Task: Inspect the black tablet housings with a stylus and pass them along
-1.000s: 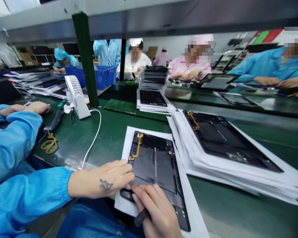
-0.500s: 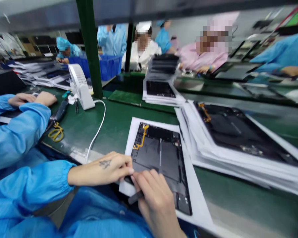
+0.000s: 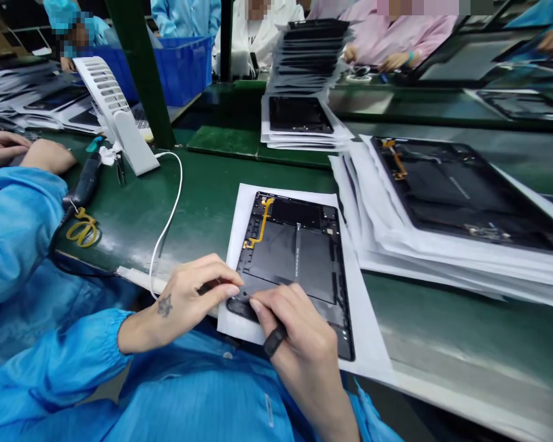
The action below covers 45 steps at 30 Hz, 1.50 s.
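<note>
You see bright, even light from overhead, with soft shadows. Pale glare lies on the glossy dark-green bench top [image 3: 442,325] at right. The background blurs, and the edges bend outward.

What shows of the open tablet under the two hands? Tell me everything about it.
The open tablet is a dark, flat rectangle, lying on a white sheet on the green bench, long side running away from the person. Inside are two dark grey panels split by a thin strip, with an orange flex cable at the far left corner. The left hand rests fingertips on its near left corner; the right hand, gripping a dark tool, touches the near edge.
</note>
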Each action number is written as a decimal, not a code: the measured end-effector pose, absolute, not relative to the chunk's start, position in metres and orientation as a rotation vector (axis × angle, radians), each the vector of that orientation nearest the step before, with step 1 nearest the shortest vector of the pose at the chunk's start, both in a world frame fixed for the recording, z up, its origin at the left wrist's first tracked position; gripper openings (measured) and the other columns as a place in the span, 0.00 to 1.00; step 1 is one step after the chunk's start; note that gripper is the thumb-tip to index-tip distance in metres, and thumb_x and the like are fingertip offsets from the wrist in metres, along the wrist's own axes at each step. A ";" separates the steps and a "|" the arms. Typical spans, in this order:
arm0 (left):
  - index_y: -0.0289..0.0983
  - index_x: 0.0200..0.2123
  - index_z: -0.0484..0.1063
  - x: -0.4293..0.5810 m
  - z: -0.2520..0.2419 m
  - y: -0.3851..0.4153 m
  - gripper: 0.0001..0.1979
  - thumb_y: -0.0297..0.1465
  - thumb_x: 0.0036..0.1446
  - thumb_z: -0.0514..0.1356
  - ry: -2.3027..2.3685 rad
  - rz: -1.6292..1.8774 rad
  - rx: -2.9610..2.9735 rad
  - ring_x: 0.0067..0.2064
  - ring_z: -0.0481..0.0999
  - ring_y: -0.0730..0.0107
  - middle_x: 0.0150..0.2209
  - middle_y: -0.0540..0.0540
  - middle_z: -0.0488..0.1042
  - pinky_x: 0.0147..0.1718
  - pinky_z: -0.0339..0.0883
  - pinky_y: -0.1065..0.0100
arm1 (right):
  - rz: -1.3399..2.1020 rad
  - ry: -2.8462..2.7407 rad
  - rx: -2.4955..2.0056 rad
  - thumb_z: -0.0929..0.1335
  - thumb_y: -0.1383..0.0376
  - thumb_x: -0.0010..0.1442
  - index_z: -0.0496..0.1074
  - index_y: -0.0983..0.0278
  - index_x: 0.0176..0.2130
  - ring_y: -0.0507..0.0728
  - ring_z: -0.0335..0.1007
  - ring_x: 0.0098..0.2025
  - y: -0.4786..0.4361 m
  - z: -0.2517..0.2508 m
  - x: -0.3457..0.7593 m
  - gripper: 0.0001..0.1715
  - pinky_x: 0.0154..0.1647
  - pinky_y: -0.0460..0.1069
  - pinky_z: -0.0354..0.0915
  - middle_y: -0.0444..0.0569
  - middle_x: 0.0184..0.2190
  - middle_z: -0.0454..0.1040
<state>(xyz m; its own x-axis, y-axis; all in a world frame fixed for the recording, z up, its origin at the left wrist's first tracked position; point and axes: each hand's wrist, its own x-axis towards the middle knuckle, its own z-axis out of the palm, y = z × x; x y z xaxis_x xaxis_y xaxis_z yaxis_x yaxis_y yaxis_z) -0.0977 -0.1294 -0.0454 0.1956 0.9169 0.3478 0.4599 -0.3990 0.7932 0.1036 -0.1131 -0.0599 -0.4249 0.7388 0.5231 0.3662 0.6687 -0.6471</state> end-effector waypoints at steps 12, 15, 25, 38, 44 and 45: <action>0.37 0.38 0.79 -0.089 -0.048 -0.130 0.06 0.31 0.66 0.62 1.316 1.111 1.817 0.35 0.77 0.71 0.34 0.47 0.78 0.34 0.71 0.72 | 0.439 -2.018 -0.818 0.66 0.75 0.67 0.71 0.63 0.36 0.54 0.65 0.32 -0.112 -0.061 0.100 0.09 0.34 0.51 0.62 0.47 0.30 0.74; 0.37 0.36 0.78 -0.088 -0.046 -0.130 0.06 0.30 0.67 0.61 1.319 1.116 1.871 0.34 0.77 0.72 0.33 0.48 0.77 0.34 0.70 0.72 | 0.446 -2.023 -0.814 0.66 0.75 0.67 0.71 0.63 0.35 0.54 0.64 0.32 -0.113 -0.060 0.100 0.10 0.34 0.51 0.62 0.47 0.30 0.74; 0.34 0.41 0.72 -0.106 -0.043 -0.132 0.07 0.24 0.70 0.54 1.272 0.863 2.642 0.36 0.73 0.68 0.35 0.45 0.75 0.35 0.69 0.68 | 0.239 -2.295 -0.732 0.62 0.75 0.69 0.73 0.68 0.51 0.57 0.67 0.36 -0.114 -0.065 0.115 0.15 0.35 0.53 0.61 0.53 0.40 0.78; 0.32 0.45 0.72 -0.116 -0.040 -0.137 0.07 0.22 0.69 0.55 1.296 0.771 2.820 0.36 0.72 0.68 0.37 0.43 0.76 0.36 0.70 0.68 | 0.008 -2.454 -0.695 0.59 0.72 0.71 0.74 0.70 0.50 0.58 0.60 0.34 -0.114 -0.068 0.110 0.17 0.35 0.54 0.55 0.54 0.40 0.78; 0.34 0.54 0.71 -0.126 -0.057 -0.150 0.13 0.20 0.67 0.56 1.335 0.957 2.708 0.41 0.75 0.66 0.41 0.42 0.77 0.40 0.73 0.66 | -0.018 -2.488 -0.660 0.59 0.72 0.72 0.73 0.72 0.52 0.59 0.59 0.36 -0.113 -0.066 0.111 0.17 0.36 0.54 0.55 0.56 0.43 0.78; 0.33 0.55 0.70 -0.125 -0.059 -0.151 0.14 0.20 0.68 0.55 1.317 0.946 2.731 0.42 0.75 0.66 0.41 0.41 0.77 0.41 0.73 0.66 | -0.037 -2.489 -0.655 0.59 0.72 0.72 0.74 0.72 0.51 0.59 0.58 0.36 -0.113 -0.066 0.111 0.17 0.36 0.54 0.55 0.56 0.43 0.78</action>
